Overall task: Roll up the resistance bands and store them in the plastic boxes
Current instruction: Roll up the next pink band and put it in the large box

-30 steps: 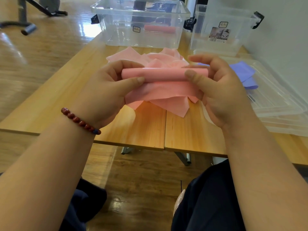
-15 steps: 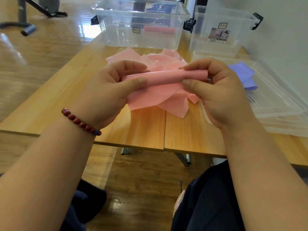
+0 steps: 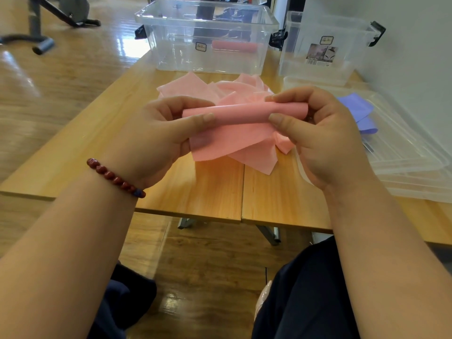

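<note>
**Left hand** (image 3: 156, 133): fingers curled, thumb on the near side and fingertips behind, pinching the left end of the pink roll. There is a bead bracelet (image 3: 115, 178) at the wrist.

**Right hand** (image 3: 322, 135): curled likewise, thumb in front and forefinger over the top, pinching the right end of the same roll.

**Pink roll** (image 3: 242, 113): a partly wound resistance band, held between both hands and raised clear of the tabletop (image 3: 215, 192).
- Position: the long axis runs left to right across the person's front, with the right end a little higher. Each hand has one end, and neither is nearer.
- Appearance: thin, smooth material with a soft sheen along the top. The tube is loosely wound and open at its right end.

**Unrolled tail** (image 3: 227, 140): hangs from the underside of the roll and slopes down to the tabletop, creased and slack. Judged the part left to wind. Further turns would have to draw it up evenly, or the roll will skew.

**Pink pile** (image 3: 195, 90): loose bands heaped on the tabletop just beyond the hands.

**Large box** (image 3: 171, 45): clear plastic, open, straight ahead past the pile. One finished pink roll (image 3: 234, 46) lies inside, also set left to right.

**Small box** (image 3: 347, 67): clear plastic with black latches, standing to the right of the large box. Nothing can be made out inside.

**Purple band** (image 3: 357, 108): unrolled, lying on the clear lids (image 3: 403, 152) at the right.
</note>
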Action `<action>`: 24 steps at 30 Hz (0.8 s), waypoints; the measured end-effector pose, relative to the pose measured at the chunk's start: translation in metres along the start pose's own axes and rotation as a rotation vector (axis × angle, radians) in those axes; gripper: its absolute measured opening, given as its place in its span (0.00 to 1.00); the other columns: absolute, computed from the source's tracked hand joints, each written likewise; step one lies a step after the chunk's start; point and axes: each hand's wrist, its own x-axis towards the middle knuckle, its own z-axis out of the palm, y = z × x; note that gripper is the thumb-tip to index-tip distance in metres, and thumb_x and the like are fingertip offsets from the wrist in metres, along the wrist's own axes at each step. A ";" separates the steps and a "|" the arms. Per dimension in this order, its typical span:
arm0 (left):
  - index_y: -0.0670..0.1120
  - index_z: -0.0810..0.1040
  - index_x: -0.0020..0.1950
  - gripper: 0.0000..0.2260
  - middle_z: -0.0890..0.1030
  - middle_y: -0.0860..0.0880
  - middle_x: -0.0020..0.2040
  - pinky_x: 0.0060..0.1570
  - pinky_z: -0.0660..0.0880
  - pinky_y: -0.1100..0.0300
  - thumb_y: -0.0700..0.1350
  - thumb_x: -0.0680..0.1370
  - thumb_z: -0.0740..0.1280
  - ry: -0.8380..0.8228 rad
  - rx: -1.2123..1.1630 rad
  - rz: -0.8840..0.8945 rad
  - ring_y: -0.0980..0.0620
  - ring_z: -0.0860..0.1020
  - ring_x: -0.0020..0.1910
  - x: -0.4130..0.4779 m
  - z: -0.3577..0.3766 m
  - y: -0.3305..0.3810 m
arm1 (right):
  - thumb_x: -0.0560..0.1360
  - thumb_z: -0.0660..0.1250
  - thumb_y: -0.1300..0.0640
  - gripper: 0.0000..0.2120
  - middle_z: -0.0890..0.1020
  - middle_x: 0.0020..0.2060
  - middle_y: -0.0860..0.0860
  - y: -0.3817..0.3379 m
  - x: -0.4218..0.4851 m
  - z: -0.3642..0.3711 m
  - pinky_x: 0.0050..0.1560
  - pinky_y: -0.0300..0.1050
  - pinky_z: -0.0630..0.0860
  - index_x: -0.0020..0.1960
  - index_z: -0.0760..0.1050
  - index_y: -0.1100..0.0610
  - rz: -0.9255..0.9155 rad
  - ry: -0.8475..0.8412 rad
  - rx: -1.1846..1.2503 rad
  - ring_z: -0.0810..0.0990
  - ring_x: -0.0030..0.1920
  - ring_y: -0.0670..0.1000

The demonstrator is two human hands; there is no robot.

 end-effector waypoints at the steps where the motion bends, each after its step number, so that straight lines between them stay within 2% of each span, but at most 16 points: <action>1: 0.45 0.80 0.55 0.15 0.82 0.46 0.54 0.47 0.79 0.62 0.46 0.69 0.69 0.010 0.002 0.013 0.49 0.82 0.55 0.000 0.000 0.000 | 0.73 0.72 0.64 0.12 0.82 0.53 0.49 -0.001 0.000 0.000 0.51 0.41 0.79 0.50 0.79 0.48 -0.005 0.005 0.005 0.81 0.53 0.47; 6: 0.49 0.80 0.55 0.13 0.79 0.45 0.57 0.48 0.79 0.61 0.46 0.70 0.69 0.046 0.002 0.061 0.48 0.81 0.57 0.002 -0.003 0.005 | 0.73 0.73 0.61 0.11 0.82 0.51 0.46 -0.004 0.000 0.003 0.53 0.47 0.81 0.52 0.79 0.47 0.019 0.030 0.032 0.82 0.53 0.47; 12: 0.48 0.78 0.57 0.10 0.79 0.47 0.57 0.49 0.79 0.62 0.39 0.77 0.67 0.058 -0.006 0.073 0.49 0.82 0.57 0.003 0.000 0.014 | 0.74 0.72 0.57 0.10 0.81 0.47 0.44 -0.011 0.001 0.005 0.51 0.50 0.81 0.50 0.77 0.44 -0.045 0.049 -0.047 0.82 0.51 0.48; 15: 0.46 0.77 0.60 0.12 0.80 0.46 0.56 0.50 0.79 0.61 0.39 0.77 0.67 0.070 -0.026 0.082 0.51 0.82 0.55 0.005 0.000 0.021 | 0.75 0.72 0.57 0.10 0.81 0.46 0.42 -0.018 0.003 0.005 0.51 0.46 0.80 0.50 0.76 0.44 -0.083 0.078 -0.081 0.81 0.49 0.44; 18: 0.43 0.77 0.62 0.15 0.82 0.45 0.57 0.51 0.80 0.59 0.41 0.75 0.68 0.076 -0.036 0.097 0.50 0.82 0.55 0.010 0.001 0.028 | 0.75 0.72 0.59 0.10 0.81 0.44 0.42 -0.028 0.009 0.004 0.46 0.39 0.77 0.48 0.76 0.45 -0.116 0.101 -0.077 0.80 0.46 0.40; 21: 0.39 0.77 0.62 0.18 0.83 0.42 0.56 0.49 0.79 0.60 0.41 0.74 0.69 0.047 -0.105 0.092 0.48 0.83 0.54 0.018 0.002 0.035 | 0.75 0.71 0.62 0.10 0.80 0.42 0.42 -0.036 0.017 0.001 0.40 0.37 0.78 0.48 0.77 0.48 -0.127 0.111 -0.047 0.80 0.43 0.39; 24: 0.39 0.77 0.61 0.13 0.82 0.44 0.53 0.48 0.79 0.60 0.37 0.77 0.67 0.039 -0.138 0.100 0.50 0.83 0.51 0.029 0.003 0.043 | 0.74 0.71 0.64 0.11 0.82 0.38 0.41 -0.039 0.027 -0.002 0.39 0.39 0.79 0.47 0.78 0.48 -0.096 0.104 0.025 0.81 0.43 0.41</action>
